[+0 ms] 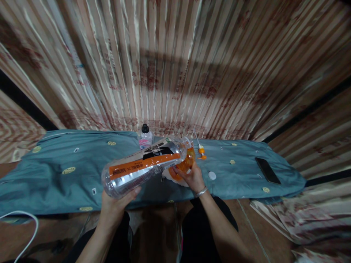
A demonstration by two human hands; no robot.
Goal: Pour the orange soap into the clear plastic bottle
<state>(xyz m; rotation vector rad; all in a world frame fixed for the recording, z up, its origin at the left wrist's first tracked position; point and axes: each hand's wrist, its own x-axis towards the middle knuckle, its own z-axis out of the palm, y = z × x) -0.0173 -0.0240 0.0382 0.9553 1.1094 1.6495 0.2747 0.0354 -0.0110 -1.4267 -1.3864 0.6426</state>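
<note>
Head view: the left hand [116, 204] grips the base of a large clear plastic bottle with an orange-and-black label [142, 166], tipped so its neck meets a small orange translucent container [185, 164] — this the right hand [193, 179] clasps near the blue cloth-covered bench's [55, 175] front edge. The big bottle looks nearly empty, so pouring seems mostly done — a white cap [212, 175] lies loose nearby.
</note>
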